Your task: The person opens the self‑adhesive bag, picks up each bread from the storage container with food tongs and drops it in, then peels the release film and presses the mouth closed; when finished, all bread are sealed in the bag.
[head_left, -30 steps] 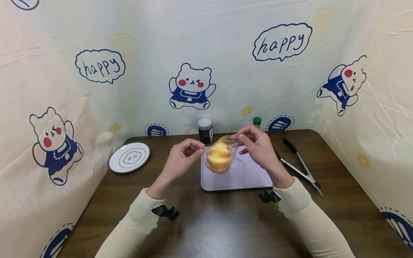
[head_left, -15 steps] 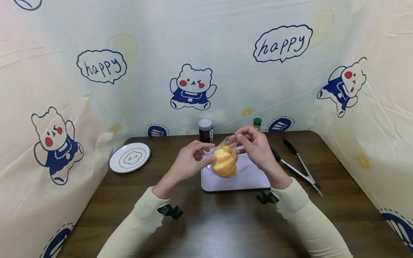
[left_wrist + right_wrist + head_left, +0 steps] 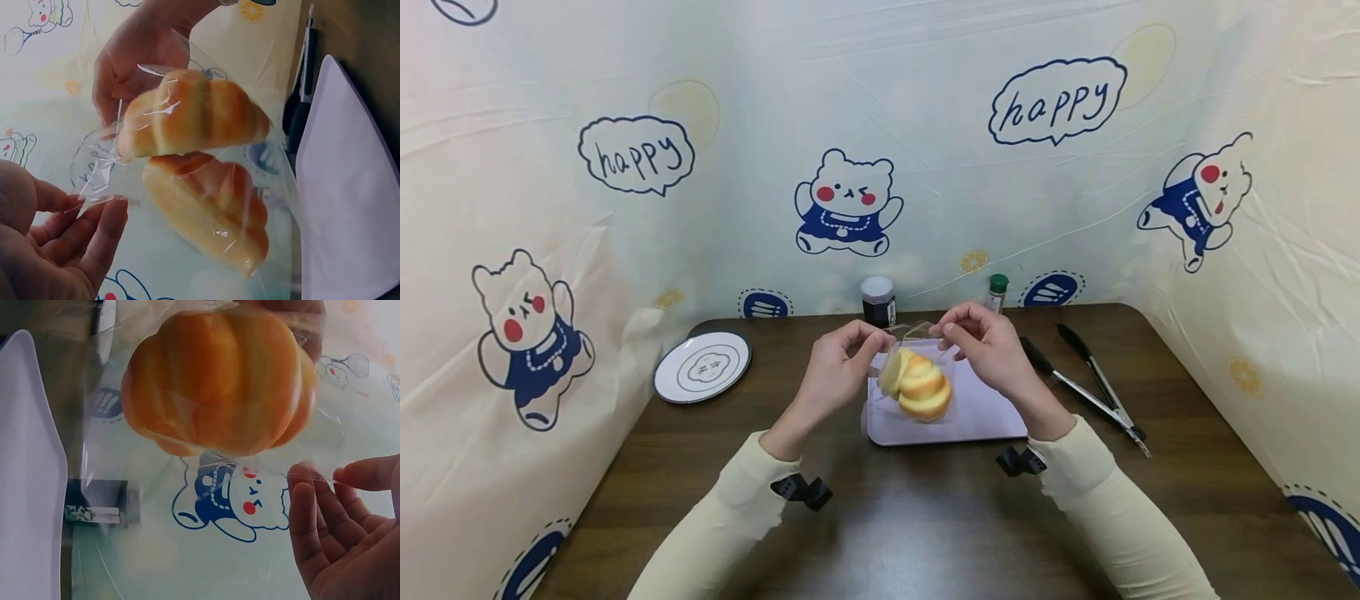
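Note:
A clear plastic bag [image 3: 103, 169] holding two bread rolls hangs between the hands, over the lilac tray [image 3: 981, 404]. In the left wrist view, one golden-brown ridged roll [image 3: 194, 119] lies above a paler-sided roll [image 3: 212, 215]. My left hand [image 3: 841, 365] pinches one side of the bag's top edge between thumb and fingers. On the opposite side, my right hand [image 3: 988, 343] pinches the edge with thumb and fingertips, as the right wrist view also shows. The rolls hang lower than the fingertips.
Black-tipped metal tongs [image 3: 1101, 396] lie to the right of the tray. A dark jar with a pale lid [image 3: 878, 304] and a green-capped bottle [image 3: 997, 287] stand behind it. At the table's back left lies a white plate [image 3: 702, 367].
Over the last half second, the left hand's fingers have come together on the bag's edge. The bag has turned, and both rolls now show side by side, slightly lower.

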Action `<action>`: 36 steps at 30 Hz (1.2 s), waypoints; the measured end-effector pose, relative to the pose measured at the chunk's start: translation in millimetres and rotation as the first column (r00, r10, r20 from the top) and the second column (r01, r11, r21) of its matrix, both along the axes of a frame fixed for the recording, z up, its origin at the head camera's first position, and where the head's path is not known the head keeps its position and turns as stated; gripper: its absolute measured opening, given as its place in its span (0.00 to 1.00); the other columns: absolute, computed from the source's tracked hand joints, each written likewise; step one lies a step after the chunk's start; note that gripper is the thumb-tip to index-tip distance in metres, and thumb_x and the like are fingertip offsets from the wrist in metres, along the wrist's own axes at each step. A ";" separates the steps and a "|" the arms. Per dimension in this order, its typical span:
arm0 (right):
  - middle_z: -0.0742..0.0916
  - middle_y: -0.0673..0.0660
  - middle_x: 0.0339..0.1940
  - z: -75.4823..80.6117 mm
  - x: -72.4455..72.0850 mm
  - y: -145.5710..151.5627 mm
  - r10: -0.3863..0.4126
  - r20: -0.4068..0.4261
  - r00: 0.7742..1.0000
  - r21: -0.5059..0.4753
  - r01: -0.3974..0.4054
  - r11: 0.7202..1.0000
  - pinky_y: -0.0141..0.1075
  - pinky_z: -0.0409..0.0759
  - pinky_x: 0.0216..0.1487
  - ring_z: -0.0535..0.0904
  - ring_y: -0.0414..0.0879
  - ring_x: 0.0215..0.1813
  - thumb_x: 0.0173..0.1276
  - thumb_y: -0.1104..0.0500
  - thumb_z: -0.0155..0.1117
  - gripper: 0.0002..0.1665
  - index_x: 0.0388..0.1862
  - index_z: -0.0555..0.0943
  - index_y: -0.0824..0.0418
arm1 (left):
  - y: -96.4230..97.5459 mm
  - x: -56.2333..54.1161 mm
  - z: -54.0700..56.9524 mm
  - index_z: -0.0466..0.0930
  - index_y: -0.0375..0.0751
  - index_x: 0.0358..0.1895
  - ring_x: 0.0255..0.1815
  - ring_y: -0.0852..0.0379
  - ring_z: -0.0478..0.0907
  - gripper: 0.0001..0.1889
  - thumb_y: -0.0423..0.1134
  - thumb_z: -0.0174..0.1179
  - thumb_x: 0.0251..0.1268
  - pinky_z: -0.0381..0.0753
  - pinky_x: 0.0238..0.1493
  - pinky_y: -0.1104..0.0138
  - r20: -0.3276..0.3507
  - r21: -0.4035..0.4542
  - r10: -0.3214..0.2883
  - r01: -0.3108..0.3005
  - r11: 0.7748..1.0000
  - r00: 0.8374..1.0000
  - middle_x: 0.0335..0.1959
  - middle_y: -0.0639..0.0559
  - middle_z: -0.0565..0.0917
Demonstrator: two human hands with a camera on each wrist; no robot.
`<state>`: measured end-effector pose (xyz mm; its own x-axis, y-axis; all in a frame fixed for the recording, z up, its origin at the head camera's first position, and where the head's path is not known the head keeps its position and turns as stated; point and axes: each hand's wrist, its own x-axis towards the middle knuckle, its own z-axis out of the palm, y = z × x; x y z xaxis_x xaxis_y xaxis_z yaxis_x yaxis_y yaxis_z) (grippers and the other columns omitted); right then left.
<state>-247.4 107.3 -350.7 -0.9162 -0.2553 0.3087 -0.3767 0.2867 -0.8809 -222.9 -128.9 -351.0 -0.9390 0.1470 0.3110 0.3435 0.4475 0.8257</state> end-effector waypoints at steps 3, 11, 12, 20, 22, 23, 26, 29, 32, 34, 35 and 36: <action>0.89 0.54 0.46 -2.1 3.5 -1.0 -0.046 -0.055 0.997 0.071 0.050 0.996 0.40 0.83 0.42 0.83 0.47 0.43 0.72 0.53 0.63 0.09 0.45 0.81 0.55 | 1.7 0.9 0.7 0.83 0.46 0.43 0.42 0.50 0.82 0.13 0.50 0.55 0.75 0.86 0.36 0.63 0.030 0.030 0.018 -0.019 0.999 0.999 0.43 0.50 0.87; 0.81 0.52 0.64 -0.6 19.8 -3.9 0.049 -0.463 0.885 0.223 0.064 0.973 0.51 0.72 0.64 0.71 0.49 0.67 0.65 0.55 0.70 0.10 0.46 0.85 0.52 | 2.8 2.6 5.3 0.82 0.44 0.43 0.40 0.48 0.83 0.12 0.48 0.55 0.75 0.87 0.34 0.64 0.046 0.064 0.018 -0.021 0.998 0.999 0.43 0.47 0.86; 0.79 0.53 0.67 -0.8 20.4 -5.2 0.092 -0.496 0.864 0.269 0.053 0.962 0.54 0.69 0.68 0.68 0.50 0.70 0.66 0.54 0.69 0.09 0.44 0.86 0.51 | 2.7 2.7 5.5 0.82 0.44 0.43 0.40 0.47 0.83 0.12 0.47 0.55 0.75 0.87 0.33 0.64 0.043 0.062 0.015 -0.018 0.998 0.999 0.43 0.47 0.86; 0.67 0.56 0.79 -10.3 17.6 -15.8 0.290 -0.437 0.851 0.661 0.086 0.745 0.63 0.58 0.76 0.48 0.56 0.83 0.69 0.41 0.59 0.17 0.44 0.89 0.46 | 5.3 4.2 5.1 0.80 0.43 0.46 0.48 0.48 0.84 0.12 0.48 0.55 0.75 0.88 0.35 0.65 0.047 0.032 -0.051 0.049 0.998 0.998 0.47 0.47 0.85; 0.68 0.57 0.78 -12.8 16.2 -17.1 0.309 -0.411 0.858 0.710 0.088 0.699 0.63 0.57 0.76 0.48 0.57 0.83 0.71 0.43 0.55 0.18 0.45 0.89 0.46 | 6.4 4.9 5.1 0.80 0.43 0.46 0.50 0.49 0.84 0.11 0.46 0.55 0.75 0.88 0.35 0.65 0.054 0.030 -0.061 0.059 0.998 0.997 0.48 0.47 0.85; 0.69 0.57 0.78 -13.8 15.5 -18.0 0.315 -0.391 0.865 0.732 0.084 0.676 0.62 0.56 0.77 0.48 0.57 0.83 0.72 0.45 0.53 0.19 0.46 0.89 0.45 | 7.0 5.3 5.0 0.80 0.43 0.46 0.50 0.49 0.84 0.11 0.46 0.54 0.76 0.88 0.35 0.65 0.057 0.030 -0.062 0.060 0.998 0.996 0.48 0.47 0.85; 0.69 0.58 0.78 -16.1 14.3 -20.6 0.321 -0.323 0.890 0.785 0.062 0.617 0.61 0.53 0.78 0.47 0.57 0.84 0.73 0.48 0.48 0.21 0.49 0.88 0.45 | 9.4 6.3 4.9 0.79 0.43 0.46 0.52 0.47 0.84 0.09 0.44 0.54 0.76 0.88 0.35 0.65 0.061 0.024 -0.066 0.065 0.998 0.996 0.48 0.47 0.85; 0.69 0.58 0.78 -18.0 13.1 -23.0 0.319 -0.269 0.909 0.822 0.044 0.567 0.61 0.51 0.79 0.45 0.57 0.84 0.73 0.47 0.45 0.23 0.52 0.87 0.45 | 11.4 7.4 4.6 0.79 0.43 0.46 0.52 0.47 0.84 0.09 0.43 0.54 0.76 0.88 0.35 0.66 0.066 0.013 -0.072 0.072 0.997 0.995 0.48 0.46 0.85; 0.68 0.58 0.79 -18.4 12.2 -23.6 0.327 -0.262 0.908 0.837 0.046 0.545 0.61 0.50 0.79 0.44 0.57 0.84 0.70 0.44 0.48 0.23 0.54 0.86 0.45 | 11.9 7.6 4.5 0.79 0.44 0.46 0.51 0.50 0.84 0.09 0.44 0.54 0.76 0.88 0.36 0.65 0.070 0.002 -0.062 0.062 0.998 0.996 0.48 0.47 0.85; 0.67 0.58 0.79 -17.9 11.6 -22.5 0.339 -0.286 0.896 0.829 0.053 0.557 0.60 0.50 0.79 0.45 0.57 0.84 0.66 0.43 0.53 0.23 0.54 0.86 0.44 | 11.1 6.9 4.1 0.80 0.45 0.46 0.50 0.51 0.84 0.09 0.44 0.54 0.76 0.88 0.36 0.65 0.079 0.000 -0.051 0.052 0.999 0.996 0.48 0.48 0.85; 0.66 0.58 0.79 -17.3 11.5 -21.7 0.347 -0.301 0.888 0.821 0.057 0.567 0.60 0.50 0.80 0.45 0.57 0.84 0.64 0.42 0.56 0.23 0.54 0.86 0.44 | 10.7 6.4 3.8 0.80 0.45 0.46 0.50 0.51 0.84 0.09 0.44 0.54 0.76 0.88 0.36 0.64 0.083 -0.001 -0.048 0.049 0.999 0.995 0.48 0.48 0.85; 0.66 0.58 0.79 -16.9 11.2 -20.8 0.356 -0.317 0.879 0.813 0.059 0.579 0.60 0.51 0.80 0.45 0.56 0.84 0.63 0.42 0.59 0.22 0.53 0.86 0.44 | 10.1 6.0 3.4 0.80 0.45 0.46 0.50 0.51 0.84 0.09 0.44 0.54 0.76 0.88 0.37 0.63 0.088 -0.002 -0.046 0.047 0.999 0.995 0.48 0.48 0.85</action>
<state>-236.2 86.5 -367.7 -0.6747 -0.7002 0.2336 -0.7306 0.6784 -0.0768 -217.0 -118.8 -347.6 -0.9548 0.1920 0.2267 0.2900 0.4359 0.8520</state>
